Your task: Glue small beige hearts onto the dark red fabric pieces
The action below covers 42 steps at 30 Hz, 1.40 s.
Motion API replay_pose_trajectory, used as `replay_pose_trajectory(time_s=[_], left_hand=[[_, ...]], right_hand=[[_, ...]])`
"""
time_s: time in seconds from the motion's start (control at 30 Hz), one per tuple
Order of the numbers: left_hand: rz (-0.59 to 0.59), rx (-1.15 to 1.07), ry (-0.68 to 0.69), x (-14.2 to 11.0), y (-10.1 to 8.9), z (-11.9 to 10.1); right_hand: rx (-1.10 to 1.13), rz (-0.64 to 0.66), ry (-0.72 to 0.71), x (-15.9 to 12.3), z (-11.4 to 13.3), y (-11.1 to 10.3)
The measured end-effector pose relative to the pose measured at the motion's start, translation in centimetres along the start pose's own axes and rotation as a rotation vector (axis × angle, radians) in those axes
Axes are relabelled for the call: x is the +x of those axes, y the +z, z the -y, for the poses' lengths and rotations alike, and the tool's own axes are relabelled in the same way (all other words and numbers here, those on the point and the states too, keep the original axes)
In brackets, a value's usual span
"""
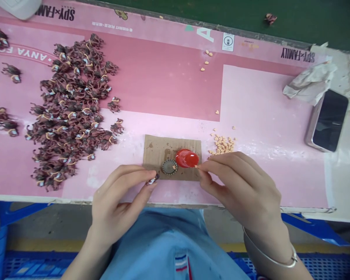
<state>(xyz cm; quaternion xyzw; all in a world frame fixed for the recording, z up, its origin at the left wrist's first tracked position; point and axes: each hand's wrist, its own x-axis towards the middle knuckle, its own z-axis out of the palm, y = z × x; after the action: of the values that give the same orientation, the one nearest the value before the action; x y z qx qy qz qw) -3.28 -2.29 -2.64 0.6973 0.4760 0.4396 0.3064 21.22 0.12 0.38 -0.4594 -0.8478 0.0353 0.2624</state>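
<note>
My left hand (125,194) pinches a small dark figurine (153,179) with a whitish part between thumb and fingertips. Between the thumb and forefinger of my right hand (236,182) is a tiny peach-coloured piece (196,166). A brown cardboard piece (156,146) lies between the hands. On it stand a shiny red container (189,158), just left of my right fingertips, and a round bottle cap (169,167) with a small peach bit in it. A little heap of peach pieces (224,145) lies just beyond my right hand.
A large pile of dark brown animal-like figurines (72,105) with yellow bands covers the left of the pink printed table (163,77). A phone (328,120) and crumpled tissue (310,81) lie at right. One figurine (270,18) rests on the green surface beyond.
</note>
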Motion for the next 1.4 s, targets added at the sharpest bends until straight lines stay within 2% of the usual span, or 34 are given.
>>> replay_pose_trajectory(time_s=[0.23, 0.37, 0.5, 0.57, 0.67, 0.8, 0.9, 1.23, 1.4], left_hand=[[0.019, 0.022, 0.006, 0.1, 0.1, -0.2], [0.037, 0.025, 0.025, 0.3, 0.0, -0.2], [0.039, 0.031, 0.02, 0.4, 0.1, 0.0], [0.038, 0.032, 0.016, 0.4, 0.3, 0.0], [0.023, 0.01, 0.021, 0.4, 0.6, -0.3], [-0.039, -0.004, 0.145, 0.2, 1.0, -0.7], [-0.021, 0.018, 0.21, 0.2, 1.0, -0.9], [-0.046, 0.099, 0.232, 0.6, 0.9, -1.3], [-0.034, 0.178, 0.259, 0.9, 0.7, -1.7]], right_hand=[[0.456, 0.068, 0.476, -0.1, -0.6, 0.3], [0.61, 0.047, 0.648, 0.0, -0.9, 0.9], [0.659, 0.029, 0.732, 0.0, -1.1, 1.1], [0.654, 0.004, 0.715, -0.1, -1.0, 0.9], [0.631, -0.058, 0.614, -0.2, 0.0, 0.3], [0.609, -0.077, 0.464, 0.1, 2.4, -0.2], [0.617, -0.07, 0.394, 0.7, 3.6, 0.0], [0.714, 0.006, 0.357, 1.5, 3.8, 0.9], [0.543, 0.026, 0.314, 1.4, 4.4, 0.6]])
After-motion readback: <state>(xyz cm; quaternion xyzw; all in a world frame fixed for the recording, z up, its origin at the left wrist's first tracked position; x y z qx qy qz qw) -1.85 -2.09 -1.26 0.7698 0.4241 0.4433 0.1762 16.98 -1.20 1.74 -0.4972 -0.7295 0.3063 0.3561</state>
